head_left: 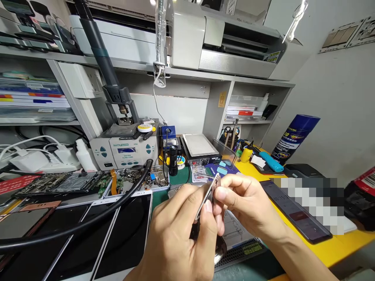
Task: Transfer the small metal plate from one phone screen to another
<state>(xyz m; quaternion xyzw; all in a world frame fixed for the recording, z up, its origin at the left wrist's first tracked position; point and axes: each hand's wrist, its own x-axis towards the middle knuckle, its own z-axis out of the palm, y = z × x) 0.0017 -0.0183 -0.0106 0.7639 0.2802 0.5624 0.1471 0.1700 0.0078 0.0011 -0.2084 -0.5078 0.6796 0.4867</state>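
Note:
A thin flat piece with a pale edge and a dark inner face [208, 197], possibly a phone part, is held tilted and nearly edge-on in front of me. My left hand [178, 230] is closed around its lower part, with the thumb on the near side and the fingers behind. My right hand [243, 197] pinches its upper end between thumb and curled fingers. Whether anything small sits in that pinch is hidden. Beneath the hands lies a repair mat with printed line drawings [237, 230], partly covered by them.
Dark tablet screens [123, 234] lie on the left, crossed by a black hose [96, 224]. Behind them are a tray of circuit boards [137, 177] and a hot-air station [125, 150]. A heating plate [200, 146] stands centrally. On the right are a phone [299, 212] and a spray can [295, 136].

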